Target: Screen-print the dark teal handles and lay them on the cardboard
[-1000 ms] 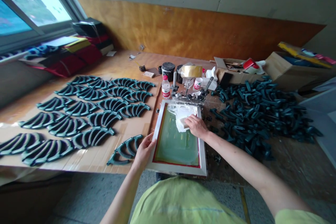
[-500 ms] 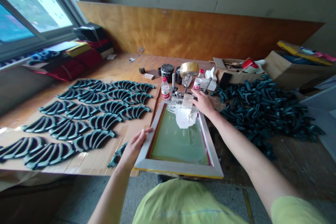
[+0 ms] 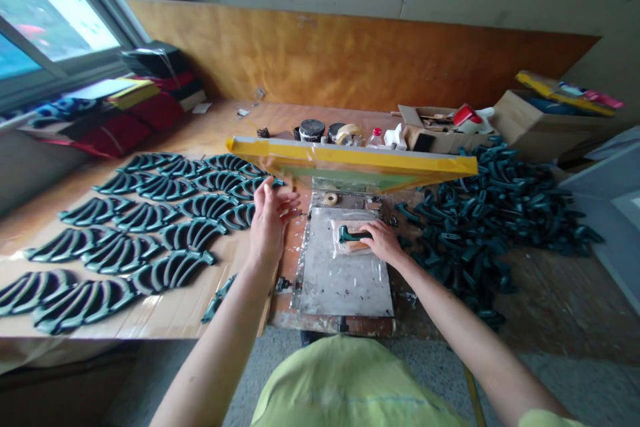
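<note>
Tabletop (image 3: pixel 215 121) | teal moulded part (image 3: pixel 351 235) lies crosswise, 9 o'clock from right hand (image 3: pixel 383 242), fingers curled onto it, grip unclear | left hand (image 3: pixel 270 223) open, empty

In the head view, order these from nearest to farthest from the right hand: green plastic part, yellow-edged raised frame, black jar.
1. Green plastic part, left of the right hand.
2. Yellow-edged raised frame, straight ahead.
3. Black jar, back left.

The screen frame (image 3: pixel 350 157) now stands raised, exposing a metal plate (image 3: pixel 340 280). The right hand (image 3: pixel 383 242) has moved onto a green part (image 3: pixel 350 235); the left hand (image 3: pixel 270 223) has left the frame and is open.
</note>
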`<state>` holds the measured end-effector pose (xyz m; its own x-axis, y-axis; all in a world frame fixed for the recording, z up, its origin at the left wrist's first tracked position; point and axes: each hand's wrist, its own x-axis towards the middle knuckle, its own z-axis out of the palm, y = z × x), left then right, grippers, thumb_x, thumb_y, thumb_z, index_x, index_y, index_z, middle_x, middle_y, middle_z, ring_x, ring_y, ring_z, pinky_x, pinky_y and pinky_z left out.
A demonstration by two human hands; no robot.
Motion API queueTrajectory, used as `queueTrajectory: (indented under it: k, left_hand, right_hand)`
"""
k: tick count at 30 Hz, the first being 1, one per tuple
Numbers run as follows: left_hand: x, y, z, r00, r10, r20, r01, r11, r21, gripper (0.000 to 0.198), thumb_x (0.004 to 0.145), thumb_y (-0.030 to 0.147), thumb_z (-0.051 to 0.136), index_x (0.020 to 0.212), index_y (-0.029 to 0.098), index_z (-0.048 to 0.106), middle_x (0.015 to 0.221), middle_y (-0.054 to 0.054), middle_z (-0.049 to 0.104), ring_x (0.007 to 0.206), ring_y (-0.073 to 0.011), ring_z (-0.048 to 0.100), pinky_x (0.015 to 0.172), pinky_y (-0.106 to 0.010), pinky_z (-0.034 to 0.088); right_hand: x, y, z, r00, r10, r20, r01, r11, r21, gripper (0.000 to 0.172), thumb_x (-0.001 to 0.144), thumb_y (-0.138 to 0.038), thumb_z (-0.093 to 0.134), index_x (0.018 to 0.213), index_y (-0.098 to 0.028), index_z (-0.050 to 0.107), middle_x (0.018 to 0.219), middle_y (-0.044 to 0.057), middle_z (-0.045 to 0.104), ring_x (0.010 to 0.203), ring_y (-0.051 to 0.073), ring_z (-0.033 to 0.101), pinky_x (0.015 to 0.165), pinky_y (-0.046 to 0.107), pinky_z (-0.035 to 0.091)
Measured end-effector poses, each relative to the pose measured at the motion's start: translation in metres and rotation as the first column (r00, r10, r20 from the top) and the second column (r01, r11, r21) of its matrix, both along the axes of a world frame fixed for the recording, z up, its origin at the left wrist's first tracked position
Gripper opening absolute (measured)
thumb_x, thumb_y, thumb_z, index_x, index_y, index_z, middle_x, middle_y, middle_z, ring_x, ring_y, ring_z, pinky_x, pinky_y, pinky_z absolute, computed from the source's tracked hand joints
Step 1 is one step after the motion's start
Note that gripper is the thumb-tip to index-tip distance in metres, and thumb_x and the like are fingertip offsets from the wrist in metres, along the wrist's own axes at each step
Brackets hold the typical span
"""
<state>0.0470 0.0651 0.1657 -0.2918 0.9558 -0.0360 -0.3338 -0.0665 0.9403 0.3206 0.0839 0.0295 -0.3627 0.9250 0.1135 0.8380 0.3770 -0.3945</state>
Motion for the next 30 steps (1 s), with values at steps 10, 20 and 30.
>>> queueTrajectory:
  k: [10,20,30]
  left_hand:
    - [0.039,-0.117,-0.112,0.957,-0.167,0.236,0.272,0.797,-0.54,0.043,0.072,0.052,0.074,0.088,0.013,0.063,0.074,-0.005,0.07,0.065,-0.017,0.069,0.054,-0.023,0.055]
    - [-0.095,-0.181,-0.182,0.893,0.409,-0.187,-0.416,0.592,-0.691,0.029,0.093,0.042,0.049,0.091,0.016,0.06,0.079,-0.007,0.072,0.064,-0.0149,0.069,0.058,-0.025,0.055]
    - [-0.121,-0.205,-0.213,0.81,0.465,-0.357,-0.552,0.403,-0.73,0.04,0.095,0.043,0.042,0.093,0.01,0.064,0.086,-0.017,0.074,0.064,-0.0184,0.07,0.061,-0.031,0.058]
  right_hand:
    - [-0.061,-0.093,0.027,0.916,0.398,-0.043,-0.365,0.876,0.315,0.017,0.094,-0.027,0.054,0.104,-0.023,0.066,0.092,0.004,0.065,0.091,0.019,0.055,0.085,0.034,0.044]
    - [0.16,-0.025,-0.044,0.809,-0.396,0.435,0.422,0.906,0.039,0.031,0.089,-0.022,0.05,0.113,-0.016,0.067,0.099,0.013,0.064,0.093,0.024,0.06,0.081,0.034,0.048]
    - [0.237,0.009,-0.097,0.948,-0.012,0.319,0.084,0.973,-0.213,0.055,0.073,0.0,0.038,0.098,-0.029,0.076,0.122,0.008,0.063,0.096,0.021,0.067,0.082,0.03,0.05]
